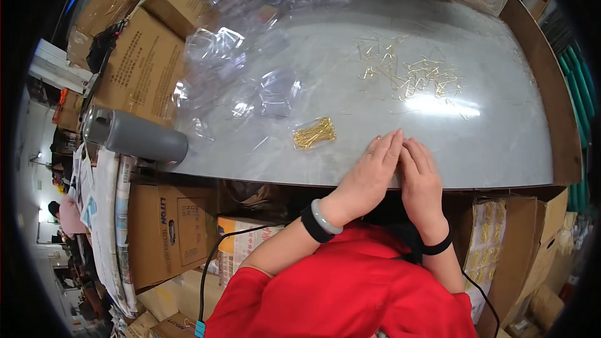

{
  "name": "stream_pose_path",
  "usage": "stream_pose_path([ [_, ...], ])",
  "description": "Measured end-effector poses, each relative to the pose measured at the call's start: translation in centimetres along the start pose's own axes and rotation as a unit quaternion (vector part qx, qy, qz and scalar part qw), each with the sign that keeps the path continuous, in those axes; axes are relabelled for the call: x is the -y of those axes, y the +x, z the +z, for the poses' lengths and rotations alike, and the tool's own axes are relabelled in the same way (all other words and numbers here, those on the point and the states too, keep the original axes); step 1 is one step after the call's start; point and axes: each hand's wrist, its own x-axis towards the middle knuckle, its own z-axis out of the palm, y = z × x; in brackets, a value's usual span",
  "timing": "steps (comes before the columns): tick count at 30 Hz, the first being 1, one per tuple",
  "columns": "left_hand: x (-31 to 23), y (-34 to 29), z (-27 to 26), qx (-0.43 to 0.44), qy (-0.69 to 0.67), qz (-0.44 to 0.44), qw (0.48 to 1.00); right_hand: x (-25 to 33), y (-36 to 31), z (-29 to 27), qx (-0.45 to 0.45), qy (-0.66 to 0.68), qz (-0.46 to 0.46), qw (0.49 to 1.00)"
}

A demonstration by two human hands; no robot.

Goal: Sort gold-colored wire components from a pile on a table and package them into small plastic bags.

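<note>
My left hand (374,172) and my right hand (418,178) meet at the near edge of the grey tabletop, fingertips together. Their fingers are closed, and whatever lies between the palms is hidden. Left of my left hand sits a small clear plastic box (300,144) filled with gold wire hooks (317,132). Beyond my hands, loose gold wire hooks (421,79) lie scattered in a heap, near a bright light reflection on the metal.
Clear plastic boxes (280,92) pile up across the table's left and far side. A grey bottle (141,138) lies at the left edge by tall cardboard cartons (139,62). Cardboard walls (543,69) border the right side. Below it, an open carton holds packs of gold pieces (487,241).
</note>
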Motion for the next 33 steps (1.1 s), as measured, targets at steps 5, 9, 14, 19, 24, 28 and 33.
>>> stream_pose_path([
  [5,0.6,-0.6,-3.4,0.061,-0.143,-0.045,0.987,-0.6,0.5,-1.0,0.052,0.047,-0.016,0.997],
  [9,1.0,-0.8,-3.8,0.044,-0.129,-0.058,0.989,-0.4,0.9,-2.5,0.099,0.073,-0.018,0.992],
  [14,0.7,0.0,-3.3,0.007,-0.040,-0.034,0.999,-0.8,0.7,-2.2,0.092,0.047,-0.032,0.994],
  [19,-0.1,0.1,-2.9,-0.013,-0.004,-0.049,0.999,-1.0,0.8,-1.4,0.068,0.042,-0.024,0.996],
  [24,-1.0,-1.9,-7.1,-0.076,-0.022,-0.107,0.991,-0.5,0.5,-1.3,0.035,0.033,-0.011,0.999],
  [28,2.9,-2.6,-14.5,-0.135,0.163,-0.219,0.952,-0.5,0.6,-1.3,0.026,0.023,-0.014,0.999],
  [33,7.2,-2.7,-19.9,-0.081,0.302,-0.240,0.919,-0.3,0.4,-0.8,0.015,0.009,-0.016,1.000],
])
